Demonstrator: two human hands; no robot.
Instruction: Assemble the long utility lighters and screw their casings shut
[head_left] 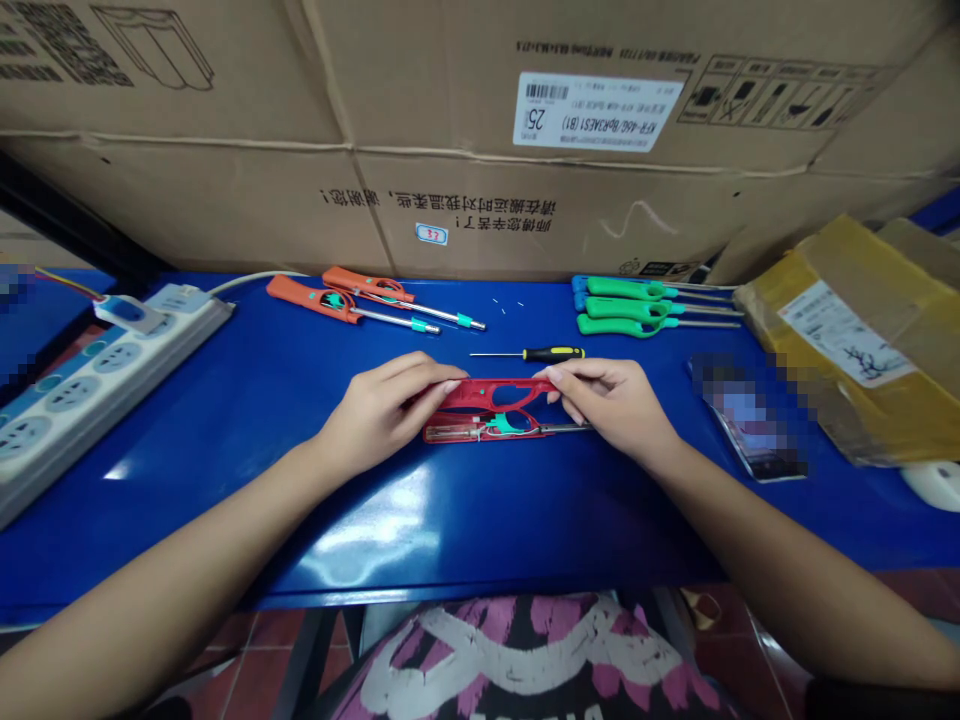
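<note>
From where I stand, the red shell half (474,392) is just beyond the open red lighter body (457,430), running alongside it; I can't tell whether it touches the tabletop (360,540). The left hand (390,405) pinches one end between thumb and fingers, and the right hand (611,395) pinches the other.

In the lighter body lie a clear tank (450,432), a green trigger (504,425) and a thin white wire, with a metal tube (566,428) leaving its right end. To my mind, handling the shell well means an even, light pinch at both ends, keeping it level so it doesn't twist at the thin loop, and keeping fingertips off the wire and trigger so nothing is nudged from its seat.

Beyond the lighter body lies a yellow-and-black screwdriver (551,354); farther past it, two orange lighters (311,299) rest to its left and three green lighters (622,326) to its right. Well to its left sits a power strip (112,365); well to its right, a phone (750,420) and a taped carton (862,400).
</note>
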